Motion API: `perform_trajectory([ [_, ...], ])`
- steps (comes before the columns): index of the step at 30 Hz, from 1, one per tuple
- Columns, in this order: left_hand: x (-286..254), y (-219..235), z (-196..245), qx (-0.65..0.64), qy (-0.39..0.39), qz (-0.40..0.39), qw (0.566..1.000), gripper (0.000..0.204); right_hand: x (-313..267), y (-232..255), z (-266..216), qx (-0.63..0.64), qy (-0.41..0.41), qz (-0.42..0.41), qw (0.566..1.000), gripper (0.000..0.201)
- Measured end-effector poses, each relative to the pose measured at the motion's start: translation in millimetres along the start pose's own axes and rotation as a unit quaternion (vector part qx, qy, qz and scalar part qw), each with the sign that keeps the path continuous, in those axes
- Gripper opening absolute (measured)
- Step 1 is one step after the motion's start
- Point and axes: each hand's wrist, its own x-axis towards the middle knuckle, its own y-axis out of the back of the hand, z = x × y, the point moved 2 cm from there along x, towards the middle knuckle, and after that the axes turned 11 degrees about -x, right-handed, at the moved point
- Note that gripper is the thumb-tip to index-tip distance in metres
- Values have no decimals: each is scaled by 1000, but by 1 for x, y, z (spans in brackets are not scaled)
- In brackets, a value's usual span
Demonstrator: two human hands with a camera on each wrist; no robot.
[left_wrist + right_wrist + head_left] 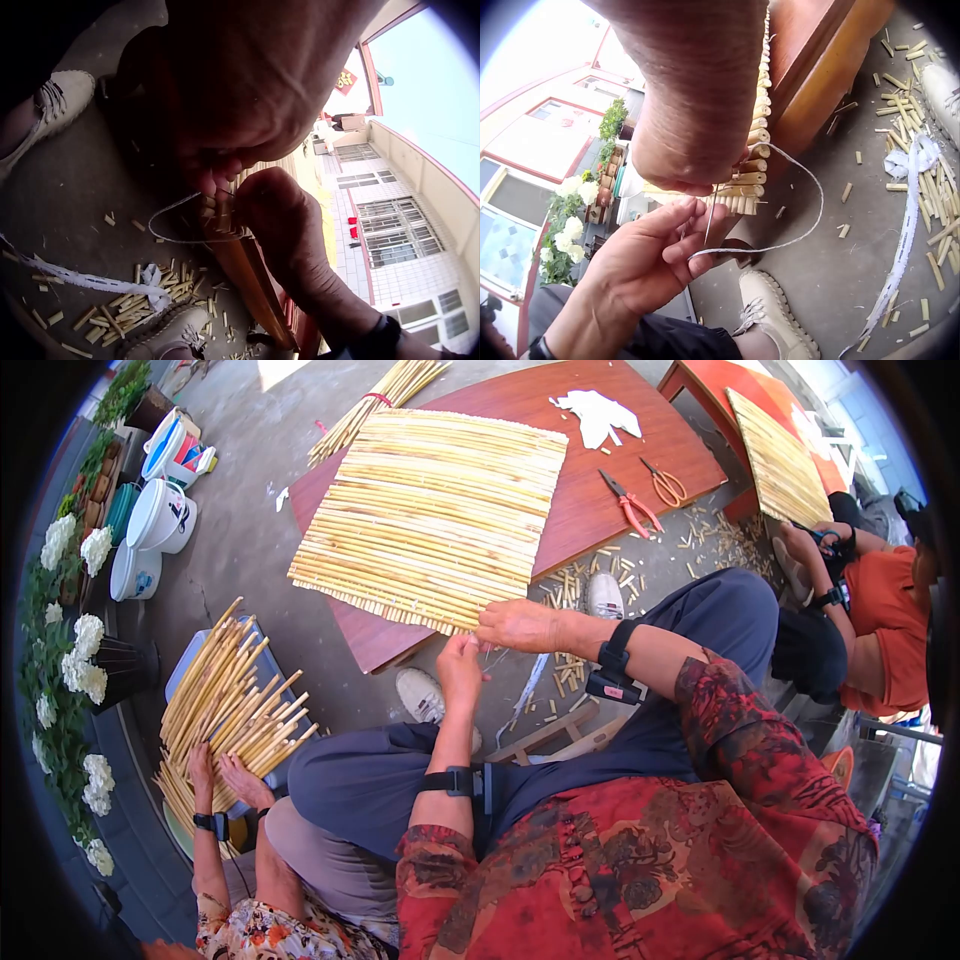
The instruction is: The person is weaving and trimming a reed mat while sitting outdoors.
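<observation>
A mat of pale yellow stalks (430, 510) lies on the red-brown table, its near corner jutting over the edge. At that corner my right hand (520, 626) grips the mat's edge from above. My left hand (460, 676) is just below it, thumb and fingers curled together. In the right wrist view, a thin needle (711, 217) runs between the left fingers, its upper end hidden by the right hand (697, 112). White thread (822, 195) loops from the stalk ends back to the left hand (641, 259). The left wrist view shows the fingertips meeting in shade.
Pliers (630, 503), scissors (664, 484) and a white cloth (597, 418) lie on the table (480, 400). Cut stalk pieces (570, 588) litter the floor. At left, another person's hands (243, 778) handle loose stalks (225, 700); at right, a person in orange (885, 610) holds another mat (778, 460).
</observation>
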Motion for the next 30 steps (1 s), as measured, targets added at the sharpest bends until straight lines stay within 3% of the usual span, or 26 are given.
perform_trajectory([
  [5,-2,-1,3,-68,53,-16,996,14,0,3,-2,22,6,-5,1000,9],
  [14,1,2,-1,-112,81,-31,990,12,-1,3,-6,-37,-2,-11,999,13],
  [20,4,7,0,-56,39,6,998,11,-10,12,-8,-70,41,24,996,9],
  [23,5,8,-3,-18,16,7,1000,10,-18,17,-15,43,1,31,999,13],
  [25,4,6,-1,-27,32,12,999,10,-29,18,-10,221,-210,-20,952,13],
  [26,4,6,0,-31,48,18,998,9,-32,19,-9,218,-210,-22,953,13],
  [27,4,5,0,-34,48,16,998,9,-35,20,-5,415,-290,53,861,11],
  [28,5,5,0,-15,43,18,999,9,-39,20,-2,587,-354,127,717,10],
  [29,5,5,0,6,38,19,999,9,-44,24,0,585,-355,127,718,10],
  [30,4,4,1,5,37,17,999,9,-47,37,1,604,-391,150,678,11],
])
